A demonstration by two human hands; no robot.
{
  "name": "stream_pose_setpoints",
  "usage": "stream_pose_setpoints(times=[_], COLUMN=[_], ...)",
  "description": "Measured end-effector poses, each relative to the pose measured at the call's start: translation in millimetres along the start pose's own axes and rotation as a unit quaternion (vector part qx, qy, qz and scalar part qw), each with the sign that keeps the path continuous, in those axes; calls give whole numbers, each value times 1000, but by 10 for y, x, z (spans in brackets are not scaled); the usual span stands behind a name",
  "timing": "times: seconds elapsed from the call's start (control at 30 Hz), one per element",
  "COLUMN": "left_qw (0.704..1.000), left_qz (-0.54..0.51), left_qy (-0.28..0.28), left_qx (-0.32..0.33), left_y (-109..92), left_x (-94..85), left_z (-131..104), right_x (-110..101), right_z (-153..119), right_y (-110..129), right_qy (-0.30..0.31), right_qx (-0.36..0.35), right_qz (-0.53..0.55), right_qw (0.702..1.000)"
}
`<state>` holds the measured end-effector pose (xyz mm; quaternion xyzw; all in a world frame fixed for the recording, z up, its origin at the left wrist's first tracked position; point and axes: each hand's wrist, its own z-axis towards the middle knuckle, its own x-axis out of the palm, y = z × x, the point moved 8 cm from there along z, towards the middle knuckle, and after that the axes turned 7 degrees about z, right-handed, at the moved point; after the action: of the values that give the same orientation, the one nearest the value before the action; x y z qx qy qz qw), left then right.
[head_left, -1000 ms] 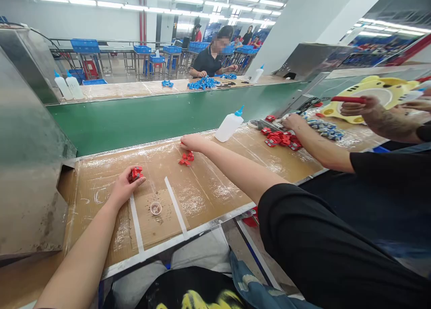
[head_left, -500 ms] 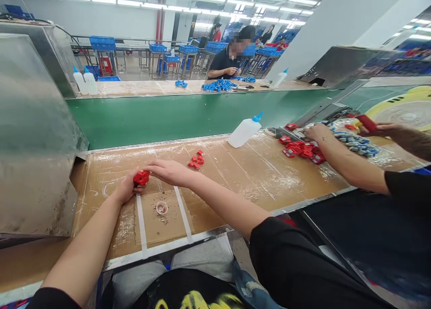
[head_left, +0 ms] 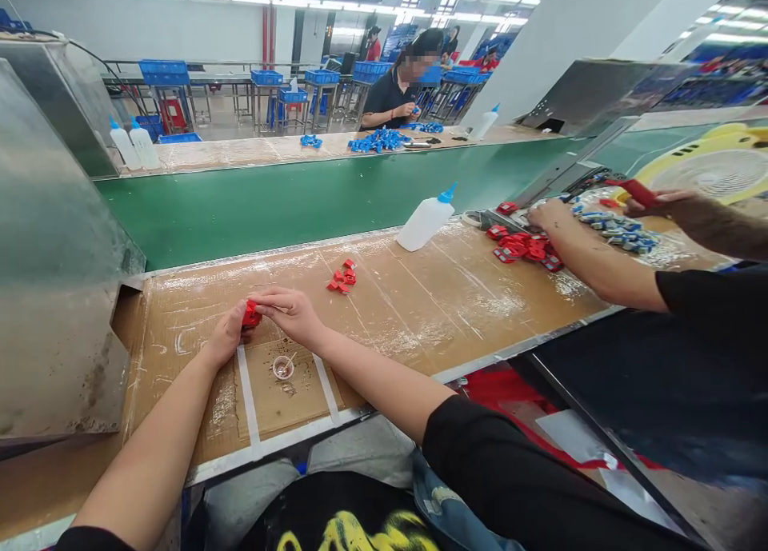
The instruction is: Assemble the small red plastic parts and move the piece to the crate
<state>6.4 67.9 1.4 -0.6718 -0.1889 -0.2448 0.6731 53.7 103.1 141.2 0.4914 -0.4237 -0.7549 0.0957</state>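
Left hand (head_left: 226,337) and right hand (head_left: 292,312) meeting low over the cardboard-covered table (head_left: 420,303), both pinched onto one small red part (head_left: 250,315) held between them, left fingertips closed on it from 9 o'clock, right fingertips from 3 o'clock; part lifted just above the table surface, exact shape too small to tell. Just at 6 o'clock of the hands, a small round cup (head_left: 282,367) resting on a cardboard patch framed by two white tape strips (head_left: 247,399); whether anything lies in the cup, cannot tell. At 1 o'clock of the hands, a little heap of red parts (head_left: 341,277) lying loose on the table, apart from the fingers; farther out at 2 o'clock, a white squeeze bottle (head_left: 425,220) with a blue nozzle, tipped on its side toward the green conveyor belt (head_left: 288,203). At 3 o'clock, well apart, a neighbouring person's hand (head_left: 549,213) resting on a larger pile of red pieces (head_left: 523,247), with blue-and-white pieces (head_left: 618,231) just beyond. Across the belt at 12 o'clock, a seated person in black (head_left: 390,95) beside a heap of blue parts (head_left: 377,141). At 9 o'clock, a metal housing (head_left: 54,239) standing against the table edge.
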Motion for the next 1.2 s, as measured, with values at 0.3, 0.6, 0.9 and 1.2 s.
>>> stream_pose_setpoints(times=[0.3, 0.6, 0.9, 1.2], left_qw=[952, 804, 813, 872], left_qz=[252, 456, 455, 398], left_qy=[-15, -207, -129, -176], left_qx=[170, 321, 340, 224], left_y=[-175, -695, -767, -565], left_x=[-27, -87, 74, -88], left_z=[31, -228, -264, -151], right_x=[-64, 155, 256, -189], right_z=[-9, -244, -253, -105], right_y=[-131, -594, -517, -328], right_qy=[23, -21, 55, -25], right_qx=[37, 350, 281, 135], right_qz=[68, 410, 460, 114], right_qw=[997, 842, 840, 984])
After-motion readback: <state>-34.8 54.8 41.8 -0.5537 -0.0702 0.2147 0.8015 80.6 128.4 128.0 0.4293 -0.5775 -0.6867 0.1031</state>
